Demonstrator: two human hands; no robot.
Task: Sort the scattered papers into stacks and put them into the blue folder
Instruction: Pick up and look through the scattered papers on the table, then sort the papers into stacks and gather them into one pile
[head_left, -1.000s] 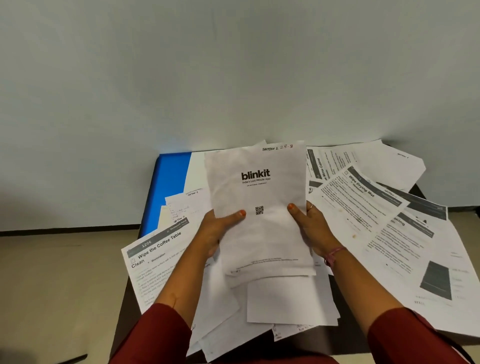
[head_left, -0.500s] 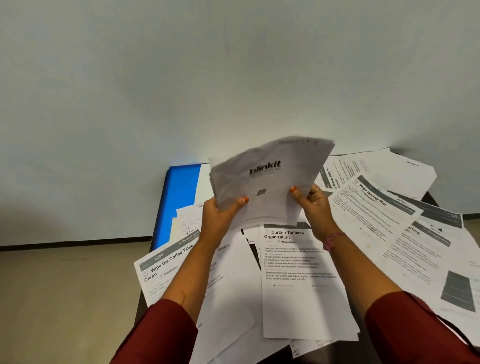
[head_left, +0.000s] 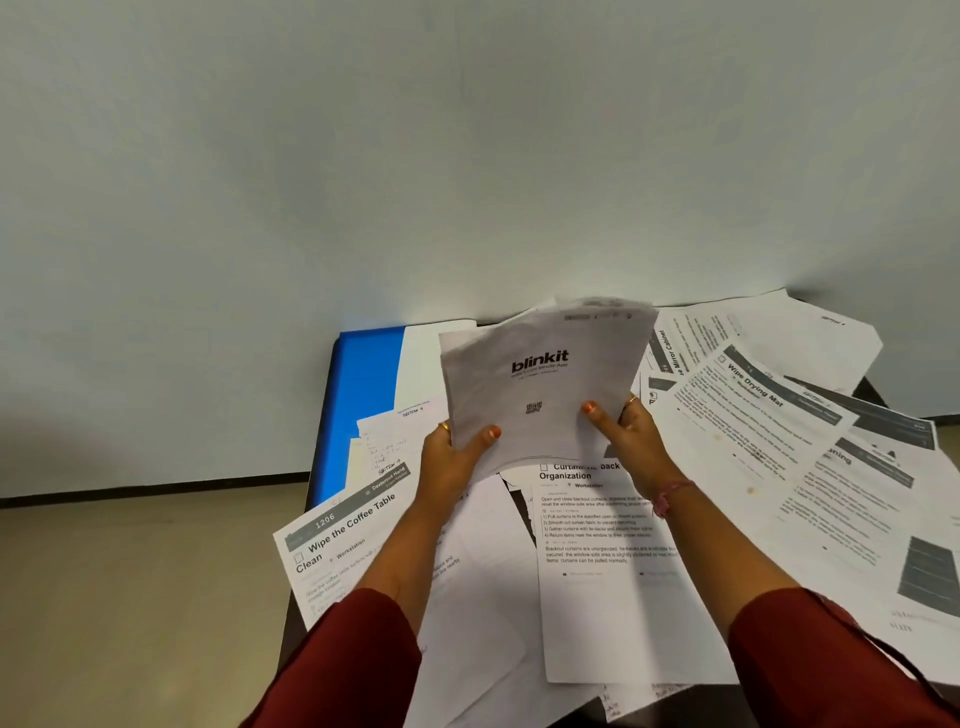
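Observation:
Both hands hold a small stack of papers topped by a white "blinkit" sheet (head_left: 540, 384), lifted above the table and tilted up. My left hand (head_left: 452, 457) grips its lower left edge, thumb on the front. My right hand (head_left: 623, 436) grips the lower right edge the same way. The blue folder (head_left: 363, 395) lies at the table's far left, partly covered by white sheets. Printed sheets lie scattered below: "Curtain Tie-back Organization" (head_left: 613, 571), "Wipe the Coffee Table Clean" (head_left: 337, 540), "Wipe Drying Mat" (head_left: 753, 431).
A small dark table (head_left: 519, 506) shows only in slivers between the papers. It stands against a pale wall (head_left: 467, 156). Beige floor (head_left: 130, 597) lies to the left. More sheets (head_left: 857, 493) overhang the right side.
The stack in my hands has risen off the table, uncovering the "Curtain Tie-back" sheet. It lay nearly flat half a second ago and now faces me more. The camera has shifted.

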